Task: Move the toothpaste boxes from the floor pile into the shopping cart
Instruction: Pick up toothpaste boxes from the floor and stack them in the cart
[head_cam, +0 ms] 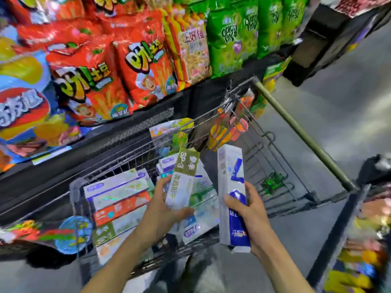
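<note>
Shop aisle, grey floor [338, 81]. To your left a dark shelf [190, 98] carries red snack bags [88, 81], green snack bags [228, 39] and a blue chip bag [23, 98]. A second display [368, 240] with bright packets stands at your right edge.

The wire shopping cart [264, 157] sits just in front of you against the shelf, its olive handle bar [302, 132] running from upper centre to lower right. Packets hang over the cart's far rim. Inside, a stack of toothpaste boxes [118, 199] fills the left side, white, orange and olive faces showing, with more boxes loose beside it.

Your left hand [163, 206] grips an olive-and-white toothpaste box [183, 178] by its lower end, fingers wrapped behind, thumb under the bottom edge; the box tilts slightly right, over the cart's contents.

Your right hand [249, 214] holds a white-and-blue toothpaste box [231, 187] nearly upright, thumb across the front, fingers curled round the right side. It stands over the cart's near edge, just beside the other box, not touching. Both forearms reach in from the bottom.
</note>
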A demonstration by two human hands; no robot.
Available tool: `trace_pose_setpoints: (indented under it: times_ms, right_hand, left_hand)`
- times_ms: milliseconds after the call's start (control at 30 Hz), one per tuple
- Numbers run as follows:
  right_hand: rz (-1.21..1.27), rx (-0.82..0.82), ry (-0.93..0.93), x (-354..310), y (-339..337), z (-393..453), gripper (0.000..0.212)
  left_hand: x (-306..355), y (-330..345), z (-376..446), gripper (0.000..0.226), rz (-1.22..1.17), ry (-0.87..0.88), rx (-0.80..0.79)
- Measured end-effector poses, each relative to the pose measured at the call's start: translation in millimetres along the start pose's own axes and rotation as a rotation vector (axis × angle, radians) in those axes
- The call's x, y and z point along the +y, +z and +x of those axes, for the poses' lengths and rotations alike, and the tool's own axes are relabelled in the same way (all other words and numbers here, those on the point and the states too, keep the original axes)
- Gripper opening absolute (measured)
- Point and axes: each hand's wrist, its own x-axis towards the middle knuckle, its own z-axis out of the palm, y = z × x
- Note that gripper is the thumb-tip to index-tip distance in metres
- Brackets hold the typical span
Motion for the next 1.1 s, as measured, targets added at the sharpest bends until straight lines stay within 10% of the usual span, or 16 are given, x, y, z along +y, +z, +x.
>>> trace_pose_setpoints:
  times_ms: [533,1100]
  right_hand:
    - [-0.081,-0.077,0.224,74,-19,258,0.061]
    - [-0.209,-0.049,0.292,132,-22,291,0.057]
  left_hand:
    - [-131,0,227,0.056,0.606,-0.209,-0.102]
    - [-202,-1,313,0.073,1.153,0.398,-0.011]
